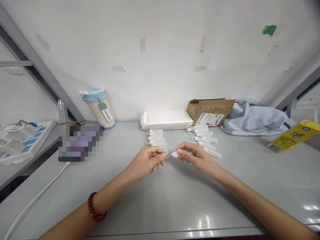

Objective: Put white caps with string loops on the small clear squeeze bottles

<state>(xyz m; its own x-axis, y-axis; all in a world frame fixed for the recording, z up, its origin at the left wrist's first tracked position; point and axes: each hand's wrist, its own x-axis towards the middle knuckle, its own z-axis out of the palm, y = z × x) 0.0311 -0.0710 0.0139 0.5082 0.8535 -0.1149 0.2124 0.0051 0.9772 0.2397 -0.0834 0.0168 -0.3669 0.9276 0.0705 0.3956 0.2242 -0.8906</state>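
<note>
Between the fingers of my right hand is a small white bottle with a narrow tip, lying nearly level and pointing left. My left hand pinches a small white cap at the tip, with a thin dark needle-like piece showing between cap and bottle. A thin white cord loops above from one side to the other. Behind my left hand lies a row of similar white bottles. Several more bottles with cords lie fanned out behind my right hand. My fingers hide most of the held bottle and cap.
White stacked trays lie against the wall, beside an open cardboard box and a pale blue cloth. A yellow carton is at right. A tumbler, blurred phone, cable and power strip are at left.
</note>
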